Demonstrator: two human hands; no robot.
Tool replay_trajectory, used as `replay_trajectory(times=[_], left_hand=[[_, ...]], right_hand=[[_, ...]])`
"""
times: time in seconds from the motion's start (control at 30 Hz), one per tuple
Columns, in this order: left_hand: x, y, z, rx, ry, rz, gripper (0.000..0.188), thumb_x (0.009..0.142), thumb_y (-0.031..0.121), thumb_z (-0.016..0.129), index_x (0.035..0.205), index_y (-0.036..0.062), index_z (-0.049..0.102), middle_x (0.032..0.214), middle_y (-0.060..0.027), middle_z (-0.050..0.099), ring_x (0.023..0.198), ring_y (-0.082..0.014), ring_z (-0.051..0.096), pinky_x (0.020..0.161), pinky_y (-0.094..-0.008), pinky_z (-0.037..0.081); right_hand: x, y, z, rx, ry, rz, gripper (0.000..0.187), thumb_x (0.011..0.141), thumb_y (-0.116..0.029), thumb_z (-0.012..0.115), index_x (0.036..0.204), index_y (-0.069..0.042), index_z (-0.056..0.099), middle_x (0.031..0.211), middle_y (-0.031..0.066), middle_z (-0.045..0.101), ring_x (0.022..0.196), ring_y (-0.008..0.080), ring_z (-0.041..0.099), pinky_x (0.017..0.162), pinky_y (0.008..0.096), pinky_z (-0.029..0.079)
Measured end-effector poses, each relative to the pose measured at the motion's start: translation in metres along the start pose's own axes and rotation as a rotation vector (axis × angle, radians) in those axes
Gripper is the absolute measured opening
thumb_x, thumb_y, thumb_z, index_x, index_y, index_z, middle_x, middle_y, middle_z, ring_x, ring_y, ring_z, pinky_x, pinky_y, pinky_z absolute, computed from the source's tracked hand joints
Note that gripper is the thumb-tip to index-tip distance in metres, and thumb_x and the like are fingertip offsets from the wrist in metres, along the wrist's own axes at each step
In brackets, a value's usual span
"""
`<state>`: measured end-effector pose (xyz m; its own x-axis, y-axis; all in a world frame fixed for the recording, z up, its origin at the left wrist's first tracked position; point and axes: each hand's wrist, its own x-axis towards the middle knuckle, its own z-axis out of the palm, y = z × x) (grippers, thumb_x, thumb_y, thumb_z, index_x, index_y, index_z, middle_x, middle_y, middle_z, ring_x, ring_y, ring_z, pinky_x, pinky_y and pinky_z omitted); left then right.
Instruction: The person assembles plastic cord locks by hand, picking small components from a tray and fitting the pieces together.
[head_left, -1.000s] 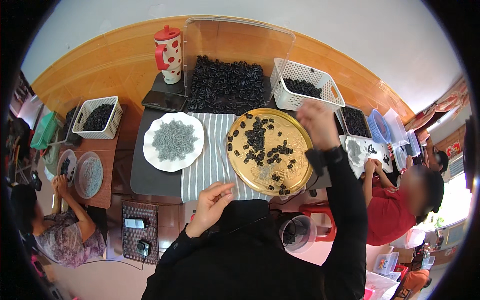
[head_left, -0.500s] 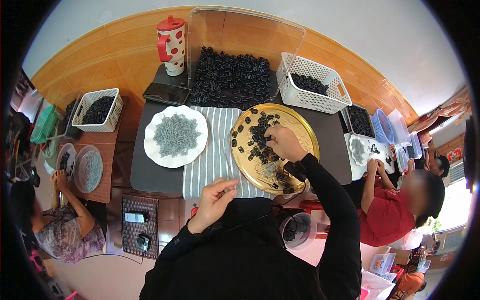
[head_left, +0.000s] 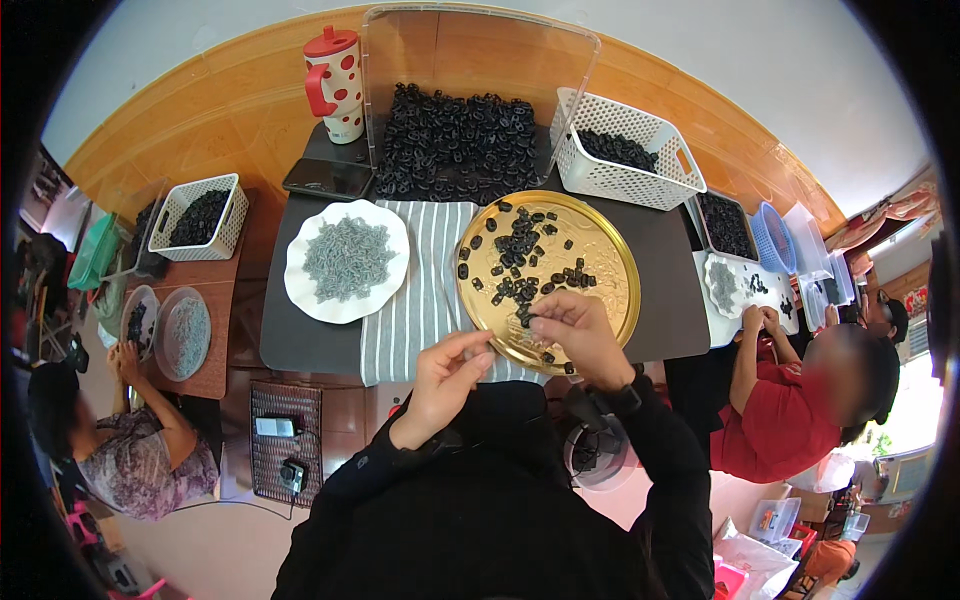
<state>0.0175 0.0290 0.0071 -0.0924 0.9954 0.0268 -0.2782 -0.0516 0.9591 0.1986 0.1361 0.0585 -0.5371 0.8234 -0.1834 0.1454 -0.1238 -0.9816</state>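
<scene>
A round gold tray (head_left: 622,300) carries several small black oval plastic pieces (head_left: 520,243), loosely heaped and scattered. Over its near part, my right hand (head_left: 580,335) has thumb and fingers pinched together. A black piece shows at those fingertips, but whether it is gripped is hidden. My left hand (head_left: 455,385) is at the tray's near left rim, over the cloth's edge, thumb and forefinger closed together. Anything between them is too small to make out. A white scalloped plate (head_left: 302,300) heaped with small grey-green pieces (head_left: 350,255) stands left of the striped cloth (head_left: 425,280).
Behind the tray, a clear bin (head_left: 480,50) holds many black pieces. A white basket (head_left: 640,180) is at back right, a dotted tumbler (head_left: 340,90) and a phone (head_left: 328,178) at back left. People work at tables on both sides, one in a red shirt (head_left: 775,420).
My right hand has drawn back from the black heap toward the tray's near edge. My left hand has shifted slightly right, closer to it. Black pieces on the tray lie more spread out.
</scene>
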Motion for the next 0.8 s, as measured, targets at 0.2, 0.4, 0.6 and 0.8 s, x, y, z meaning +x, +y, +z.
replay_trajectory(times=[0.2,0.4,0.6,0.8], left_hand=[[0.007,-0.013,0.021,-0.196,0.038,-0.069,0.020,0.086,0.001,0.063,0.106,-0.0015,0.064,0.085,-0.0024,0.056,0.068,-0.0049,0.053,0.055,-0.0184,0.042],[0.001,-0.012,0.016,-0.080,0.062,0.041,0.011,0.086,0.001,0.063,0.096,-0.0012,0.067,0.086,-0.0031,0.058,0.071,-0.0072,0.055,0.056,-0.0195,0.044],[0.003,-0.002,0.005,0.386,-0.068,0.329,0.011,0.082,-0.005,0.059,0.092,-0.0042,0.064,0.083,-0.0071,0.057,0.068,-0.0126,0.055,0.058,-0.0243,0.043],[0.012,0.010,-0.020,0.714,0.088,0.312,0.007,0.077,-0.001,0.064,0.083,-0.0031,0.063,0.074,-0.0153,0.056,0.066,-0.0309,0.058,0.060,-0.0355,0.046]], right_hand=[[-0.026,0.038,0.040,0.253,0.179,-0.135,0.009,0.086,0.002,0.060,0.095,0.004,0.061,0.080,0.0029,0.064,0.069,0.0066,0.058,0.063,0.0199,0.047],[-0.041,0.043,0.060,0.261,0.262,-0.163,0.012,0.087,0.000,0.060,0.099,0.002,0.061,0.085,0.0033,0.064,0.072,0.0076,0.058,0.062,0.0204,0.046],[-0.032,0.044,0.065,-0.194,0.331,-0.558,0.007,0.081,0.002,0.064,0.088,0.000,0.064,0.078,0.0063,0.055,0.067,0.0126,0.054,0.058,0.0218,0.042],[-0.029,0.047,0.054,0.093,0.429,-0.334,0.004,0.085,0.002,0.061,0.088,0.002,0.063,0.077,0.0017,0.058,0.066,0.0086,0.051,0.059,0.0206,0.040]])
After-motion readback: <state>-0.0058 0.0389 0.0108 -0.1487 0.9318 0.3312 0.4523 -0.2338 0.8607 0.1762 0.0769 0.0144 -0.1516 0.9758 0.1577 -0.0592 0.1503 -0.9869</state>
